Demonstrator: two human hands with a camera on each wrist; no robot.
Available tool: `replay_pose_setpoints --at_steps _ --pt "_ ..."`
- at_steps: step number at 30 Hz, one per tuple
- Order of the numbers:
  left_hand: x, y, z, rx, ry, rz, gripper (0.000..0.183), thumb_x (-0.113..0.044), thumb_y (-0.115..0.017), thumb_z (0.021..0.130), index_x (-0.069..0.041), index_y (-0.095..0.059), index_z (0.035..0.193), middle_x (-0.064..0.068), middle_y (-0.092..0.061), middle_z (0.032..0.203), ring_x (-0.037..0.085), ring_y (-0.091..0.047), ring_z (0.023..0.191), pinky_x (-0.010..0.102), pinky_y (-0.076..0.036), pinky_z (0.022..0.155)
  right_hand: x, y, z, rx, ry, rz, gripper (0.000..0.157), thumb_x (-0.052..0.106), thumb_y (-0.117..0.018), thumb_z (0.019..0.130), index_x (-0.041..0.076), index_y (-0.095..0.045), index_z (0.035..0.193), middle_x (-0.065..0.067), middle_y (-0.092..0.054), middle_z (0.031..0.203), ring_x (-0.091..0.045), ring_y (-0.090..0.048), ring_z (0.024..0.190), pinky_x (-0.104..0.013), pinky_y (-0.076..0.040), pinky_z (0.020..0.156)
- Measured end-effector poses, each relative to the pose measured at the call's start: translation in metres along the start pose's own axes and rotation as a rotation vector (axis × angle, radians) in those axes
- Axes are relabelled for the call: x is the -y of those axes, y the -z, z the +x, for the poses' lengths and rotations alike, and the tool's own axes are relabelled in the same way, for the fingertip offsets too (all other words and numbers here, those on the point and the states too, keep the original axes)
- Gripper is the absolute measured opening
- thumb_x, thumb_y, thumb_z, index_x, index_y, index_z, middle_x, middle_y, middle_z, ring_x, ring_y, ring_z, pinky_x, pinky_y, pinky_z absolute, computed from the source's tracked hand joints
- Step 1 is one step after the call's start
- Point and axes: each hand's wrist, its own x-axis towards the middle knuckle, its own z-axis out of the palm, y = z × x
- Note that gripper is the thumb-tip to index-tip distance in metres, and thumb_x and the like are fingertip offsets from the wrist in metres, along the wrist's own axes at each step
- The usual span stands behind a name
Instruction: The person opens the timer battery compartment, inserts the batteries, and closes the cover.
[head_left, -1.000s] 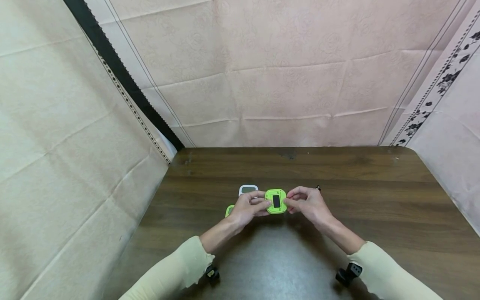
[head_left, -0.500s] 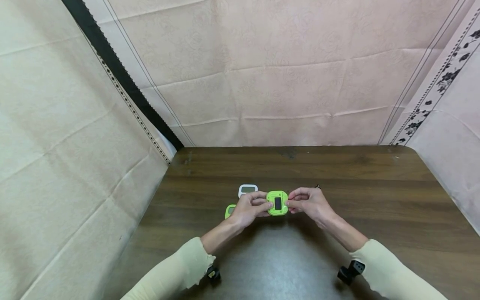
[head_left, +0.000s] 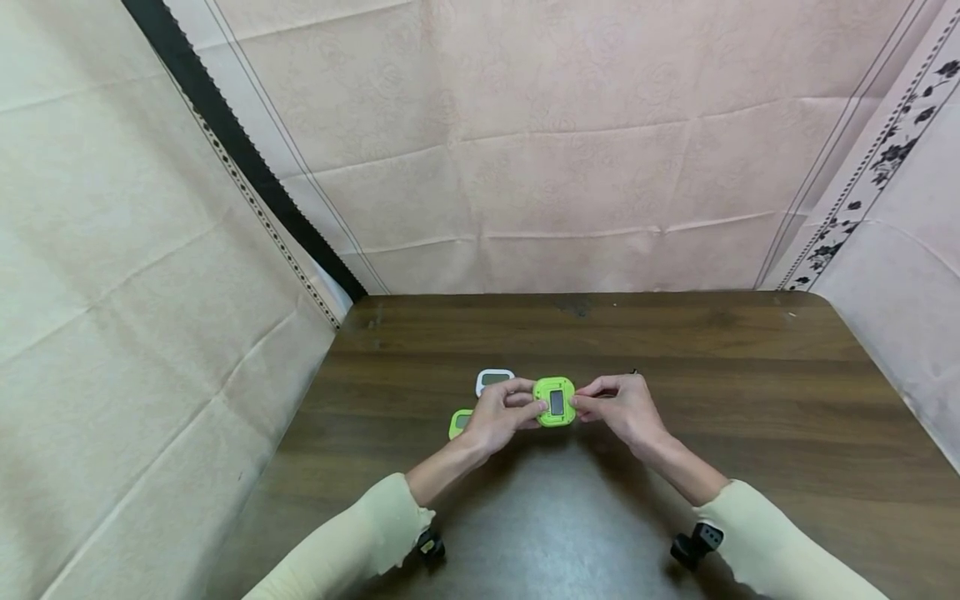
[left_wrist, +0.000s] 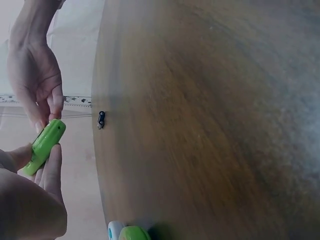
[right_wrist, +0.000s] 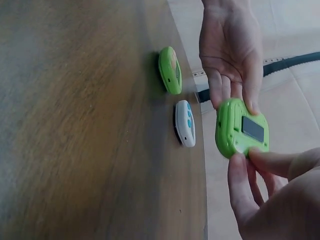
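Note:
A lime-green digital timer [head_left: 555, 402] is held up over the table between both hands, a dark rectangle on the face turned up. My left hand [head_left: 501, 417] grips its left side, thumb on the upper face and fingers beneath. At the opposite side my right hand [head_left: 621, 410] pinches the edge between thumb and fingertips. The right wrist view shows the same timer [right_wrist: 230, 127] tilted, with both hands' fingertips on it. Behind my left hand lie a white timer [head_left: 495, 377] with blue buttons and a second green timer [head_left: 459, 422], partly hidden by that hand.
A small black object [left_wrist: 101, 120] lies on the table near its far edge, mostly hidden behind my right hand in the head view. The brown wooden table [head_left: 420, 333] ends at light cloth hangings [head_left: 570, 167] at the back and sides.
The held timer and both hands have shifted only slightly, and the dark rectangle looks paler now. The two timers on the table stay put.

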Motion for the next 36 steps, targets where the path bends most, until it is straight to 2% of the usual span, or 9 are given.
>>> replay_pose_setpoints --at_steps 4,8,13,16,20,25,30,33,36 --pt "-0.001 0.002 -0.002 0.014 0.020 -0.008 0.029 0.002 -0.073 0.100 0.008 -0.066 0.127 0.023 -0.076 0.115 0.027 -0.077 0.098 0.038 -0.066 0.086 -0.002 0.009 0.003 0.099 -0.068 0.063 0.018 0.003 -0.081 0.094 -0.011 -0.076 0.105 -0.018 -0.077 0.100 -0.029 -0.077 0.084 -0.044 -0.067 0.084" --pt "-0.003 0.003 -0.003 0.056 0.031 -0.034 0.031 0.001 -0.071 0.101 0.008 -0.065 0.130 0.023 -0.075 0.119 0.026 -0.076 0.101 0.039 -0.066 0.088 -0.008 0.021 0.008 0.215 -0.109 0.161 0.024 0.002 -0.080 0.095 -0.013 -0.072 0.111 -0.016 -0.077 0.101 -0.025 -0.076 0.087 -0.044 -0.066 0.089" --pt "-0.004 0.006 -0.001 0.116 0.039 -0.066 0.034 0.000 -0.069 0.103 0.007 -0.063 0.135 0.024 -0.073 0.124 0.028 -0.075 0.105 0.040 -0.065 0.091 -0.013 0.032 0.013 0.359 -0.148 0.295 0.031 0.000 -0.074 0.099 -0.012 -0.068 0.127 -0.014 -0.077 0.112 -0.022 -0.075 0.097 -0.038 -0.063 0.095" --pt "-0.004 0.006 -0.001 0.142 0.061 -0.072 0.035 -0.001 -0.068 0.104 0.006 -0.062 0.138 0.023 -0.073 0.126 0.028 -0.075 0.108 0.039 -0.064 0.092 -0.014 0.036 0.014 0.429 -0.170 0.340 0.024 0.000 -0.070 0.101 -0.010 -0.071 0.124 -0.015 -0.076 0.113 -0.021 -0.075 0.098 -0.034 -0.063 0.095" --pt "-0.003 0.004 -0.002 0.133 0.066 -0.063 0.035 -0.001 -0.067 0.104 0.006 -0.062 0.138 0.023 -0.073 0.126 0.030 -0.074 0.110 0.039 -0.065 0.092 -0.018 0.036 0.013 0.444 -0.156 0.359 0.013 -0.002 -0.070 0.101 -0.002 -0.077 0.111 -0.012 -0.076 0.108 -0.020 -0.074 0.095 -0.032 -0.064 0.092" --pt "-0.001 -0.005 -0.006 0.122 0.025 -0.056 0.036 0.002 -0.061 0.106 0.006 -0.059 0.142 0.025 -0.069 0.133 0.036 -0.069 0.120 0.040 -0.062 0.097 -0.021 0.027 0.010 0.446 -0.053 0.339 0.013 -0.006 -0.072 0.098 0.006 -0.074 0.100 -0.007 -0.074 0.104 -0.017 -0.071 0.095 -0.032 -0.063 0.089" --pt "0.000 -0.013 -0.007 0.138 -0.008 -0.114 0.042 0.001 -0.052 0.110 -0.002 -0.053 0.153 0.021 -0.060 0.149 0.033 -0.060 0.135 0.038 -0.056 0.107 -0.015 0.011 0.007 0.424 0.100 0.242 0.021 -0.002 -0.081 0.092 0.006 -0.064 0.101 -0.008 -0.069 0.119 -0.021 -0.066 0.115 -0.032 -0.060 0.094" --pt "0.001 -0.014 -0.006 0.090 -0.016 -0.098 0.042 -0.005 -0.055 0.111 -0.003 -0.055 0.153 0.019 -0.050 0.158 0.028 -0.058 0.137 0.035 -0.056 0.107 -0.011 0.002 0.007 0.394 0.228 0.065 0.029 0.004 -0.086 0.089 0.006 -0.062 0.104 -0.009 -0.066 0.117 -0.026 -0.063 0.116 -0.034 -0.059 0.091" --pt "0.004 -0.013 -0.002 0.046 -0.013 -0.050 0.039 -0.010 -0.060 0.110 0.000 -0.060 0.148 0.022 -0.056 0.152 0.026 -0.066 0.127 0.033 -0.059 0.102 -0.010 -0.004 0.005 0.297 0.387 -0.193 0.039 0.010 -0.092 0.085 0.008 -0.059 0.104 -0.008 -0.066 0.108 -0.026 -0.064 0.102 -0.033 -0.060 0.080"
